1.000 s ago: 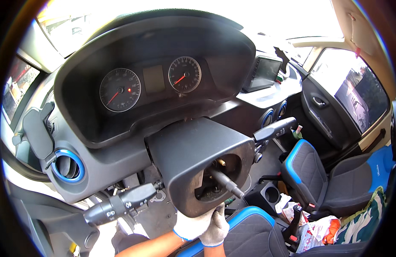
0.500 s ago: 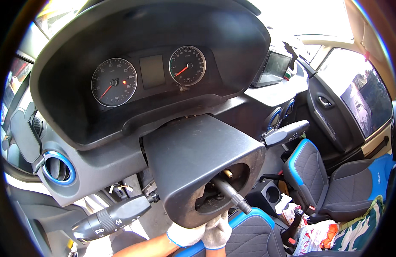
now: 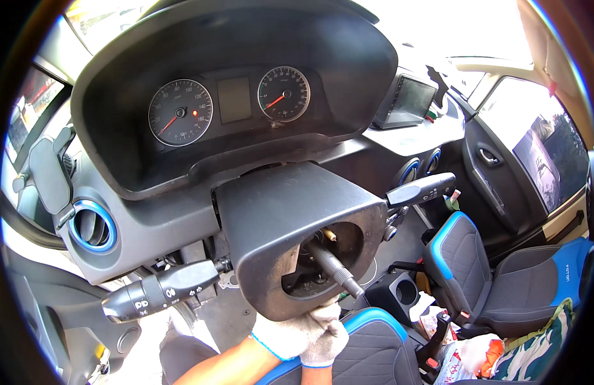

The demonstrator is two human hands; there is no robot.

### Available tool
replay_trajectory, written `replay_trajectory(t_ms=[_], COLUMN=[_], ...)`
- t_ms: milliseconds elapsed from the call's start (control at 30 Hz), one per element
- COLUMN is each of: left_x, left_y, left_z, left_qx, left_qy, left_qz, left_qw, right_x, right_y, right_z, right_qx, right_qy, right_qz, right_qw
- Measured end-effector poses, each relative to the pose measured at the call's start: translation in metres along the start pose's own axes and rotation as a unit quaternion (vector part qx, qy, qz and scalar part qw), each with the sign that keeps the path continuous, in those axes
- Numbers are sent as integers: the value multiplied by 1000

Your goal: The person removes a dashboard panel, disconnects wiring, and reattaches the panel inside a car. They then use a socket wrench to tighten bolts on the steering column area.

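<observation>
My left hand (image 3: pixel 287 333), in a pale knit glove, reaches under the black steering column shroud (image 3: pixel 284 199), its fingers curled and partly hidden. My right hand (image 3: pixel 326 343), gloved too, is closed just beside and below it, touching it; what they hold is hidden. The bare steering shaft (image 3: pixel 332 269) sticks out of the shroud's opening above them, with no wheel on it. A left stalk (image 3: pixel 159 289) and a right stalk (image 3: pixel 419 189) project either side.
The instrument cluster (image 3: pixel 232 102) is above, a screen (image 3: pixel 409 99) to its right, and a phone holder (image 3: pixel 50 170) and blue-ringed vent (image 3: pixel 91 228) at left. Blue-trimmed seats (image 3: pixel 515 282), a cup holder (image 3: pixel 403 292), bags (image 3: pixel 480 356) and camouflage cloth (image 3: pixel 531 340) lie at right.
The shroud and dashboard dropped lower in the view, then rose again with the camera's movement. My hands stay gathered under the shroud, with the left fingers now slightly higher over the right.
</observation>
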State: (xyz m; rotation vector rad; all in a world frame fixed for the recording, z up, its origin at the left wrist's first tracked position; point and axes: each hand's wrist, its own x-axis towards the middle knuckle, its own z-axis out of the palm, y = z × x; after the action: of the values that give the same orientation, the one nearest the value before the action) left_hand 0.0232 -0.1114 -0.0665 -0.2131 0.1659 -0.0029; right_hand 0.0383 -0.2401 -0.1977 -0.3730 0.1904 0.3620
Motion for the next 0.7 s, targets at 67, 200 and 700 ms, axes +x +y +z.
replay_trajectory(t_ms=[67,200,700], left_x=[-2,2,-4], left_y=[-2,-8,4], left_z=[-1,7,28], left_qx=[-127,-31,185], left_qy=[-39,-21,40], left_qz=[-72,-23,73], left_qw=[989,999,979], right_x=[2,-6,-31], right_y=[-8,-29,-68], right_z=[-13,5,221], right_qx=[-4,-14,-839], right_qy=[-4,-58,-301], right_qz=[-8,-129,-322], right_qw=[1000,990,320])
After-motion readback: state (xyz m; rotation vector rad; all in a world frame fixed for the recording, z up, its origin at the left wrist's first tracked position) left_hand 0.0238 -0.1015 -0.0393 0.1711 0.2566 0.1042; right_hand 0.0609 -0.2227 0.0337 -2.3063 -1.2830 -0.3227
